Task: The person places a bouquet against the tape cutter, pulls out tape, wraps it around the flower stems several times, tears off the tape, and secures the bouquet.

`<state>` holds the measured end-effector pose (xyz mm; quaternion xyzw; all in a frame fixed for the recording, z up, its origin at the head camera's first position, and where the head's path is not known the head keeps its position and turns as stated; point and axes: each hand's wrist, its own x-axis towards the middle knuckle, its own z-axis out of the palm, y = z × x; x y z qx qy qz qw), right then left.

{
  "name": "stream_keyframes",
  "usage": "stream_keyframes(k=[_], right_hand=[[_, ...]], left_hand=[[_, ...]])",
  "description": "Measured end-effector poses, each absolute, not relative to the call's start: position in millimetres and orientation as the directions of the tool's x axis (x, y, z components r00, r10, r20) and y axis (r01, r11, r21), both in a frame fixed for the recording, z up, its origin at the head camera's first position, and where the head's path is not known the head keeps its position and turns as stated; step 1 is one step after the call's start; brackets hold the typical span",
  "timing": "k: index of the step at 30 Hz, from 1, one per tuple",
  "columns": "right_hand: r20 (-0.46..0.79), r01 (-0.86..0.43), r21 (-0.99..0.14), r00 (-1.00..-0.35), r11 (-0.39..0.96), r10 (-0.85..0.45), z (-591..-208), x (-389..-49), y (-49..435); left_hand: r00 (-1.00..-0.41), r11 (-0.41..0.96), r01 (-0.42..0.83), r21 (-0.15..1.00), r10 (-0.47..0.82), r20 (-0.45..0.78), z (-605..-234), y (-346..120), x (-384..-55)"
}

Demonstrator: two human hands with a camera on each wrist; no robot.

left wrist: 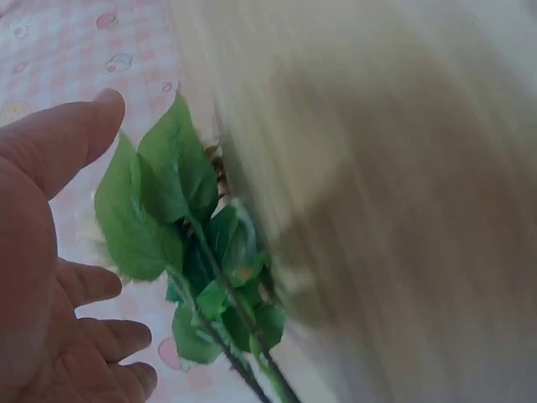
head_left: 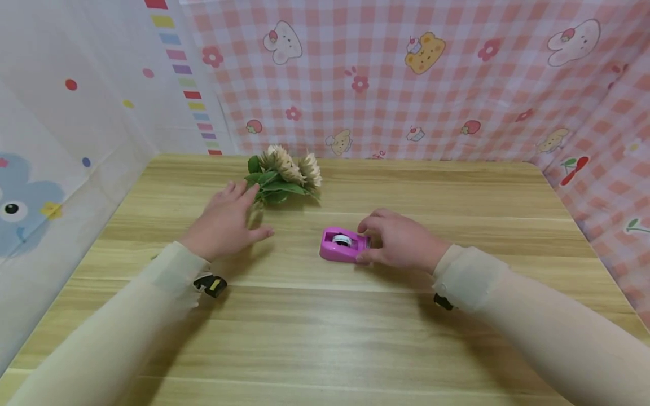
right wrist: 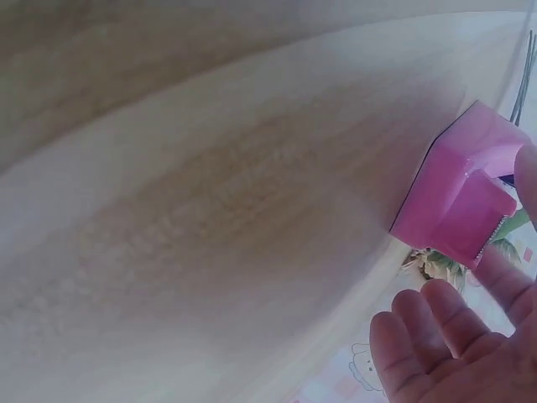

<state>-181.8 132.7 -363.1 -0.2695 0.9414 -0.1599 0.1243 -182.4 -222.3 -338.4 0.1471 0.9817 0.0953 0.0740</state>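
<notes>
My right hand (head_left: 406, 239) is at the right end of a pink tape dispenser (head_left: 332, 254), thumb and index finger on either side of that end. A roll of tape (head_left: 342, 241) sits in the dispenser, which stands on the table. In the right wrist view, the other fingers (right wrist: 449, 315) are extended beside the dispenser (right wrist: 453, 193); firm contact cannot be made out. My left hand (head_left: 220, 225) hovers with spread fingers at the near left of a bunch of artificial flowers (head_left: 284, 163). The left wrist view shows the leaves (left wrist: 159, 201) and stems beyond that hand's fingertips.
Under both hands lies a wood-grain table (head_left: 315, 338). A pink checked cloth (head_left: 386, 107) hangs behind it, and a white dotted cloth (head_left: 112, 107) at the left. Small black devices are strapped at the left wrist (head_left: 210, 285) and right wrist (head_left: 443, 302).
</notes>
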Motion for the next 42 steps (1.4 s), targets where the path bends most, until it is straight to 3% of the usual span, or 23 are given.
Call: stream_keyframes(k=[14,29,42], right_hand=[[-0.176,-0.445,-0.454,-0.805,0.772,-0.567,-360,-183,127],[-0.261,-0.333,-0.491,-0.826,0.805,-0.501,-355,-184,116],[-0.231,-0.359,-0.486,-0.826,0.797,-0.513,-347,-182,114]], left_hand=[[-0.911,0.899,0.397,0.185,0.411,-0.044,-349,-199,-172],[-0.851,0.825,0.506,0.251,0.525,-0.012,-349,-164,-165],[-0.797,0.778,0.547,0.307,0.597,-0.093,-356,-127,-168]])
